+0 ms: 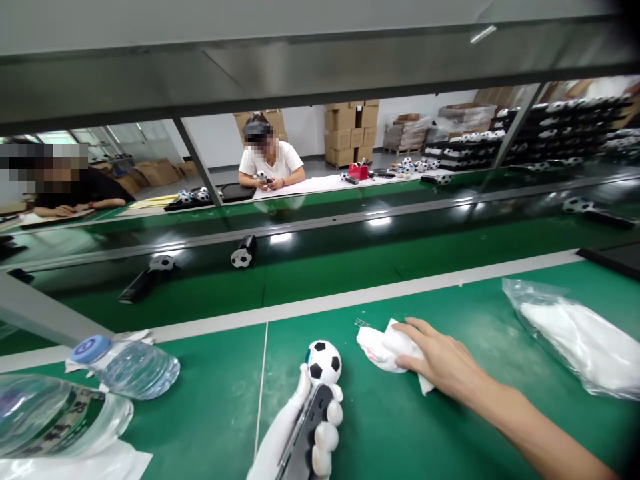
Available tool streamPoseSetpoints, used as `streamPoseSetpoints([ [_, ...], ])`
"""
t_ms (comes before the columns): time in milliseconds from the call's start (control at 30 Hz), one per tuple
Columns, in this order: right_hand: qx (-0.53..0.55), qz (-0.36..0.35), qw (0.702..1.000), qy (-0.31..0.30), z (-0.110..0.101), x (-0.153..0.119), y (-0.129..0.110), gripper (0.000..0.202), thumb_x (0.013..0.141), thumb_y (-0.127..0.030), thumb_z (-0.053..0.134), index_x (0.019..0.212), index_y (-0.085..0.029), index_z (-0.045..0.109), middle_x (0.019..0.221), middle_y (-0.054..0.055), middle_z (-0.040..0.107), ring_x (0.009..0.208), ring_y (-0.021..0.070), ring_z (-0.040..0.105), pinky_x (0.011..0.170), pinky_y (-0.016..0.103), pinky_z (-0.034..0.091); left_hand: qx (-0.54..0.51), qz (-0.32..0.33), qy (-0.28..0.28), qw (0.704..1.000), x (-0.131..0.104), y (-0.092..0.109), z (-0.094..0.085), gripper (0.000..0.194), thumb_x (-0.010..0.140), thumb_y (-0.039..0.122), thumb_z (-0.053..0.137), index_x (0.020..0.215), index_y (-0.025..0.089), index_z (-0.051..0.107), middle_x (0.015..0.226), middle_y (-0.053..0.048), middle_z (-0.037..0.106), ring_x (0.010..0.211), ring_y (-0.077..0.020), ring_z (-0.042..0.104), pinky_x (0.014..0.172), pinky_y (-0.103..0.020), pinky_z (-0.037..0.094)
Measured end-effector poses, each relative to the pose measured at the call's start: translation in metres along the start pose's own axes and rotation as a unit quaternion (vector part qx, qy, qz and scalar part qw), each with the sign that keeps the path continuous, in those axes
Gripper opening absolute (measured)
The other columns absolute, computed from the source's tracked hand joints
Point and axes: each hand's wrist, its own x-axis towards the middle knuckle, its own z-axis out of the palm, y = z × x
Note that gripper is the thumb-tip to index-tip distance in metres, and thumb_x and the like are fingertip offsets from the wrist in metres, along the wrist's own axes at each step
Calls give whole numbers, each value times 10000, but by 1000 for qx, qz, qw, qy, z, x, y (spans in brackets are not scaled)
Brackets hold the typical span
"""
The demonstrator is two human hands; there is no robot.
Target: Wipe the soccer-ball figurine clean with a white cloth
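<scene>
Green table (210,400), near edge; two water bottles (125,365) lying at left, label print unreadable; left hand (300,437), white-gloved, clamped on dark device (309,427) topped by football (324,362); right hand (440,360), bare, pressed flat on white cloth (380,347), just right of football.

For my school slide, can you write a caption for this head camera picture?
Gloved left hand grips a soccer-ball-topped gadget; bare right hand rests on a white cloth.
</scene>
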Motion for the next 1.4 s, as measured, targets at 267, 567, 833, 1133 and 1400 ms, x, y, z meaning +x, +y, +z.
streamPoseSetpoints([
  [267,116,-100,983,97,-14,-9,-39,256,897,-386,423,1138,-342,496,1210,2,500,973,201,568,814,363,465,-18,9,48,999,14,8,-10,319,876,359,504,1108,140,519,1010,-64,570,805,-136,578,681,-300,521],
  [567,9,-213,976,36,2,-2,-110,227,928,-321,356,1044,-347,549,1057,37,502,600,131,524,550,276,352,-17,5,71,997,16,10,-15,293,877,340,505,1098,150,529,1043,-68,566,846,-144,574,723,-319,517],
  [833,-8,-203,978,48,-3,12,-100,198,916,-281,401,966,-315,590,943,11,534,572,96,489,519,240,231,-16,14,71,997,16,8,-12,337,877,371,496,1133,153,509,1067,-75,556,865,-155,572,735,-334,514],
  [1133,-38,-214,976,34,-6,14,-107,196,909,-270,409,945,-305,599,909,13,531,551,96,470,491,245,161,-2,-16,72,997,15,10,-10,315,877,357,502,1113,150,520,1043,-69,563,842,-146,574,717,-319,517],
  [1400,-37,-258,965,29,-3,5,-113,191,900,-268,415,948,-310,595,936,19,531,579,111,494,491,239,199,7,-40,68,997,10,9,-10,302,877,358,500,1093,149,528,1009,-63,571,804,-134,573,681,-299,520],
])
